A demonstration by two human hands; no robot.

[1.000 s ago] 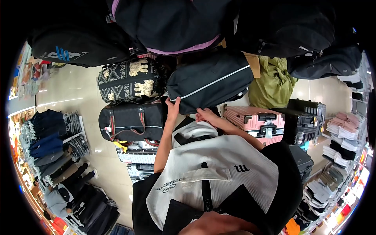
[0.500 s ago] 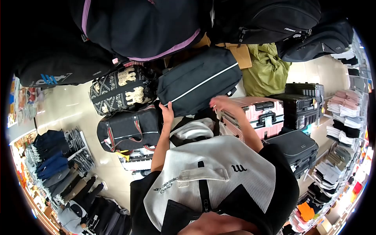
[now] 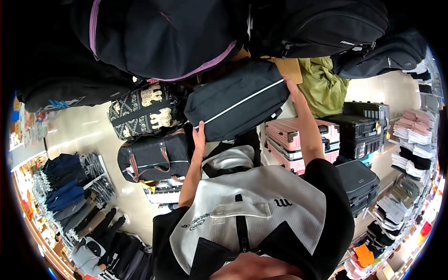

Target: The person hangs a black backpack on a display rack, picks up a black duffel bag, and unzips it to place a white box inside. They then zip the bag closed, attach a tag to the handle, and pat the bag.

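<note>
At far centre, a long, white-striped black fabric bag (image 3: pixel 233 88) could tip if the left hand (image 3: pixel 199 136), half-closed on its corner, slips, the grip of the right hand (image 3: pixel 292 89) being unclear.

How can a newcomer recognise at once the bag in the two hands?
Start at the pink suitcases and look up-left. Between the elephant-print bag and the olive bundle is a plain black bag, left hand and right hand at its ends. Its long white diagonal line sets it apart from these neighbours.
</note>
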